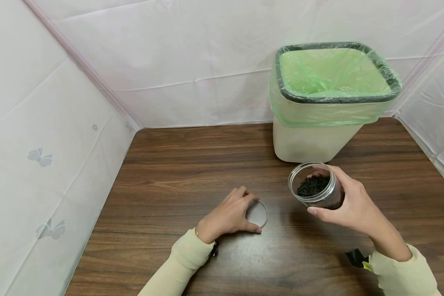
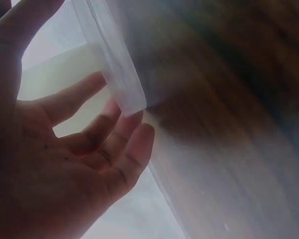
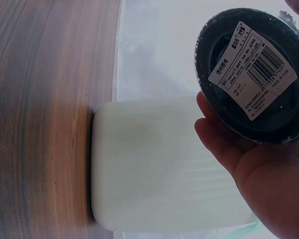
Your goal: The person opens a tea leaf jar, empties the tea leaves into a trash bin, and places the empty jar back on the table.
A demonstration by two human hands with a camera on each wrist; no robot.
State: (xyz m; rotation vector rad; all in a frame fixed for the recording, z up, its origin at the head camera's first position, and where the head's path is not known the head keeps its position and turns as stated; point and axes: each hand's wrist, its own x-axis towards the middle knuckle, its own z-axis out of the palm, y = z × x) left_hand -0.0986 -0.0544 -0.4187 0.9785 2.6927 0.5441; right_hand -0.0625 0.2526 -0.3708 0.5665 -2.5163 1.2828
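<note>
My right hand (image 1: 349, 201) grips a clear plastic jar (image 1: 334, 197) round its side. The jar tilts with its open, threaded mouth toward the left, and dark, dry, tea-like shreds (image 1: 312, 186) lie inside. In the right wrist view the jar's base shows a white barcode label (image 3: 254, 69), with fingers curled about its edge. My left hand (image 1: 231, 211) holds a round, translucent lid (image 1: 257, 214) by its rim, thumb on the near side and fingers on the far side. Seen from the left wrist, the lid (image 2: 114, 64) stands edge-on close over the wood, fingertips at its rim.
A cream trash bin (image 1: 303, 144) with a black rim and a green liner bag (image 1: 329, 113) stands at the back right, just beyond the jar. Brown wood-grain table (image 1: 162, 172) spreads under both hands. White sheeting (image 1: 177, 61) hangs behind and at both sides.
</note>
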